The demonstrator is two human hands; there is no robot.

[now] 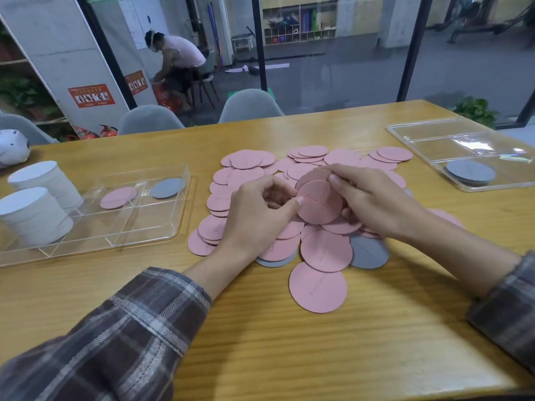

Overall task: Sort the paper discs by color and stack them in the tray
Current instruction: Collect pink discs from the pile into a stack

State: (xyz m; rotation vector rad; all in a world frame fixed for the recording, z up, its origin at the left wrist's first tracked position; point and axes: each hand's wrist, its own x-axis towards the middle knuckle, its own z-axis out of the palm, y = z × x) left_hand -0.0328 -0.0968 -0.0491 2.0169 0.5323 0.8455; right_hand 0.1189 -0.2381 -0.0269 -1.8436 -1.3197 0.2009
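just above the loose pile [325,251], pink discs [320,202] pinched between left grip [254,215] and right grip [373,198], thumbs on front

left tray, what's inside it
Near white stack, far white stack, a pink disc and a grey disc. Anything beneath them is covered.

Both forearms in plaid flannel sleeves [124,328], brown-grey with pale stripes; cuffs pushed back, hands bare.
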